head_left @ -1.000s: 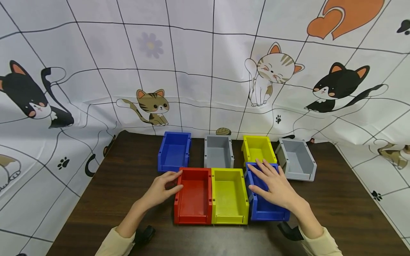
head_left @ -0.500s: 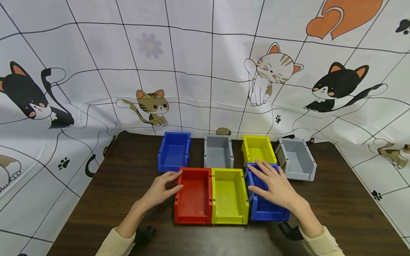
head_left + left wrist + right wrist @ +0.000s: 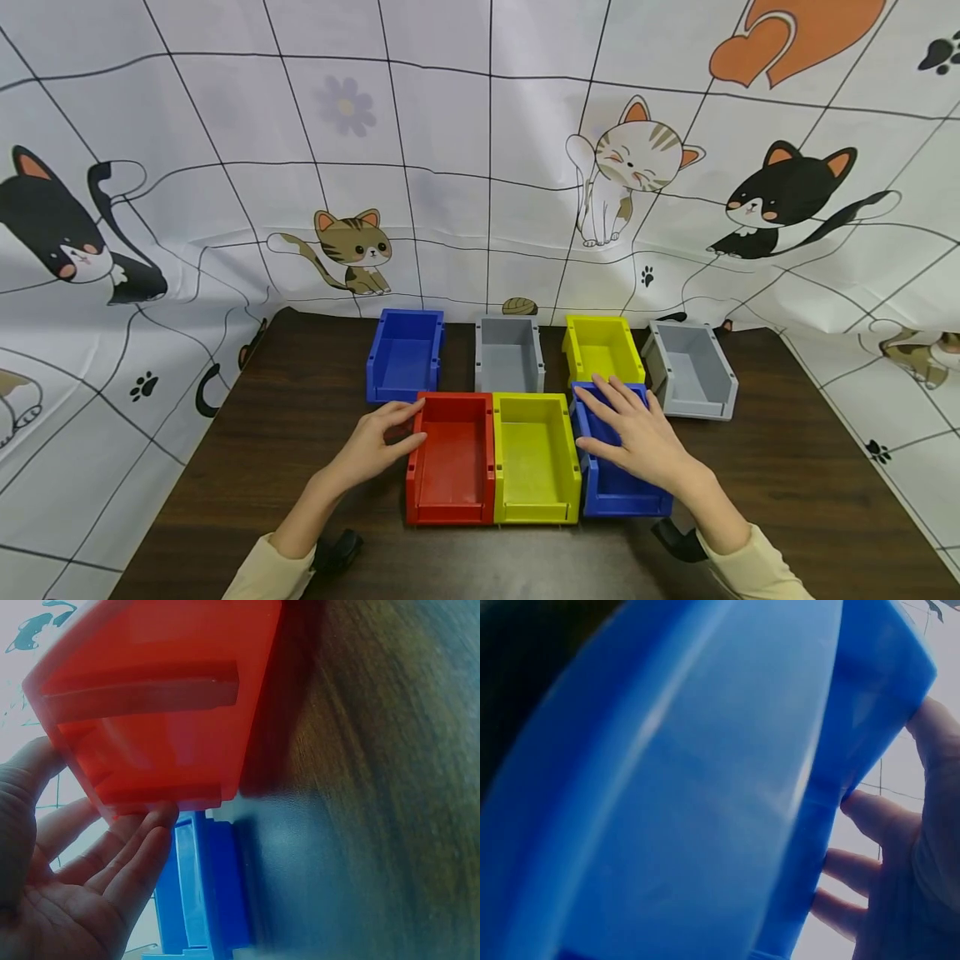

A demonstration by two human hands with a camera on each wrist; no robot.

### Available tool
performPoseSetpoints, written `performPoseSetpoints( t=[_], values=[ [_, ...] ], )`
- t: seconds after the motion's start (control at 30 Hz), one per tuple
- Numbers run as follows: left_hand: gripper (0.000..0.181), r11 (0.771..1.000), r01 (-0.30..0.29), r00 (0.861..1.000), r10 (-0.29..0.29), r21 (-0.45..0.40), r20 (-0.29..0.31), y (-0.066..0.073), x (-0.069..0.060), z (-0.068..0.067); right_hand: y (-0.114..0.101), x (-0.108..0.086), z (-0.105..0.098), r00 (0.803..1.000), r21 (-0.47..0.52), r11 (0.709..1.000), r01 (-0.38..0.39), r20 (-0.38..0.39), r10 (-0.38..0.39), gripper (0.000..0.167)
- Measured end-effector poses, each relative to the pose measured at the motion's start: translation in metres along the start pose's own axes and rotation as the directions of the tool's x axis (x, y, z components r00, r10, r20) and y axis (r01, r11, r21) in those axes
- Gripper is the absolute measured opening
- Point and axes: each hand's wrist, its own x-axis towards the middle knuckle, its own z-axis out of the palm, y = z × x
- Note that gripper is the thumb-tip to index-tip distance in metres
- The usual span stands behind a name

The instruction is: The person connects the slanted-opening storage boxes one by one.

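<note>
In the head view, a red bin (image 3: 454, 458), a yellow bin (image 3: 537, 458) and a blue bin (image 3: 626, 496) stand in a front row. My left hand (image 3: 371, 446) touches the red bin's left rim, its thumb and forefinger apart. Seen in the left wrist view, the fingertips (image 3: 159, 817) meet the end of the red bin (image 3: 165, 742). Over the blue bin my right hand (image 3: 647, 442) spreads its fingers. The right wrist view has these fingers (image 3: 877, 817) against the blue bin's edge; the hand covers part of that bin. A narrow gap separates blue from yellow.
Behind stand a second blue bin (image 3: 405, 354), a grey bin (image 3: 510, 354), another yellow bin (image 3: 602, 346) and a second grey bin (image 3: 693, 371). All rest on a dark wooden table (image 3: 247, 467). A cat-printed cloth (image 3: 450, 192) hangs around the back and sides.
The front blue bin and my right hand have shifted slightly left, narrowing the gap to the yellow bin. My left hand stays at the red bin. The head view has shifted a little.
</note>
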Motion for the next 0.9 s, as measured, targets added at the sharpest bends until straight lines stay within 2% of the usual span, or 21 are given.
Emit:
performPoseSetpoints(
  t=[0.53, 0.9],
  values=[
    [0.051, 1.000, 0.004, 1.000, -0.004, 0.001, -0.007, -0.0006, -0.0009, -0.0003, -0.0029, 0.0011, 0.0004, 1.000, -0.025, 1.000, 0.003, 0.021, -0.003, 0.072],
    [0.051, 1.000, -0.001, 1.000, 0.001, 0.008, -0.012, 0.0002, -0.0008, -0.0005, -0.0027, 0.0009, 0.0036, 1.000, -0.059, 0.998, 0.016, 0.009, -0.015, 0.071]
  ],
)
